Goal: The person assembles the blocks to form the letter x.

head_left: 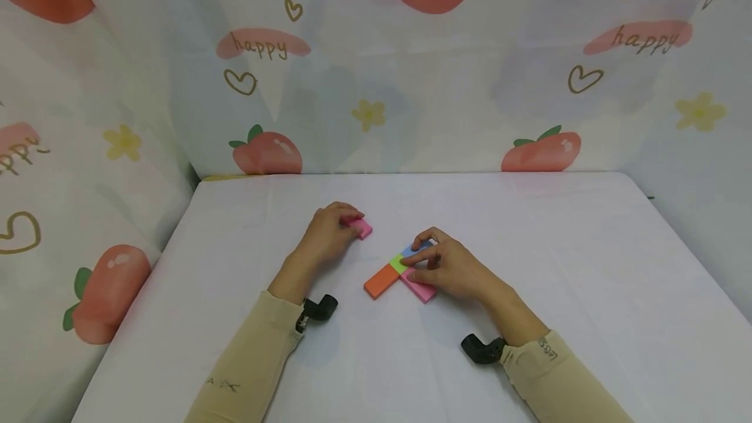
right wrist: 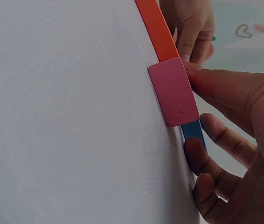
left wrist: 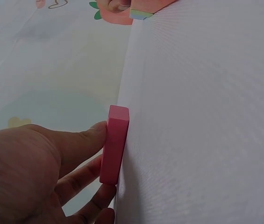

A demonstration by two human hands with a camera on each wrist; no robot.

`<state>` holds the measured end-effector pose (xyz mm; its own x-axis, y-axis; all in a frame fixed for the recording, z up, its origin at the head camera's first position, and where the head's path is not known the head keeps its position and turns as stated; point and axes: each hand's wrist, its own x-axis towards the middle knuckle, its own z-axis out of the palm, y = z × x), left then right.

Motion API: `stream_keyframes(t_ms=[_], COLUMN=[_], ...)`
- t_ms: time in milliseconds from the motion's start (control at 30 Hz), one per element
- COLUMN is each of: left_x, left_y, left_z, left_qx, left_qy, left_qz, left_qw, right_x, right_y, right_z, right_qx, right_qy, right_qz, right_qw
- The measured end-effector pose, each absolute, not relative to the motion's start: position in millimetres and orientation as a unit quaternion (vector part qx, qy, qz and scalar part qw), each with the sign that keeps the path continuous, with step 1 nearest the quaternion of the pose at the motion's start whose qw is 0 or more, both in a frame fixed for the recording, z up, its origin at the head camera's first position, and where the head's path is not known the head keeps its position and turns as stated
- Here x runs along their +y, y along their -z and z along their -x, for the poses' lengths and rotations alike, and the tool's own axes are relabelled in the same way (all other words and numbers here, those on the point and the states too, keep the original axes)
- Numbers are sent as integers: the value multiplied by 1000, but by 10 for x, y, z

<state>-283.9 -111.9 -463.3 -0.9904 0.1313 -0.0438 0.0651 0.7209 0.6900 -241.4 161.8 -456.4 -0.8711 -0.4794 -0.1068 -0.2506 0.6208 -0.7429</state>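
Observation:
My left hand (head_left: 330, 232) pinches a pink block (head_left: 364, 229) close over the white table. In the left wrist view the thumb lies along one side of that block (left wrist: 115, 144), with fingers beneath. Nearer the middle, an orange block (head_left: 381, 281), a green block (head_left: 397, 264) and a blue block (head_left: 407, 252) line up diagonally. A second pink block (head_left: 419, 288) juts from the row at an angle. My right hand (head_left: 455, 266) rests on these pieces with spread, slightly bent fingers, thumb at the second pink block (right wrist: 174, 92), fingertips at the green and blue ones.
The white-covered table (head_left: 529, 214) ends against a printed cloth backdrop (head_left: 446, 90) at the back, with more cloth at the sides. A black wrist mount (head_left: 320, 307) sticks out from the left sleeve, another black mount (head_left: 483, 350) from the right.

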Motion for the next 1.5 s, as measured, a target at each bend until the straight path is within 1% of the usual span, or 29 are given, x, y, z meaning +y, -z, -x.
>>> stream_keyframes(t_ms=[400,567,800,1500], left_x=[-1138,-1140,-1140,-1104], left_y=[4634,4640,4634,4620], left_z=[2841,2831,2831,2826], left_qx=[925,924,925,926], left_qy=[-371,-375,-372,-367], left_qz=[-70,-61,-73,-68], left_qw=[37,47,37,55], right_x=[1636,1636,1639,1647], right_y=[4573,4579,4574,4585], right_z=[2417,2417,2426,2433], right_qx=[891,891,890,888], right_qy=[380,377,380,384], right_qz=[202,203,201,206], right_qw=[148,151,151,150])
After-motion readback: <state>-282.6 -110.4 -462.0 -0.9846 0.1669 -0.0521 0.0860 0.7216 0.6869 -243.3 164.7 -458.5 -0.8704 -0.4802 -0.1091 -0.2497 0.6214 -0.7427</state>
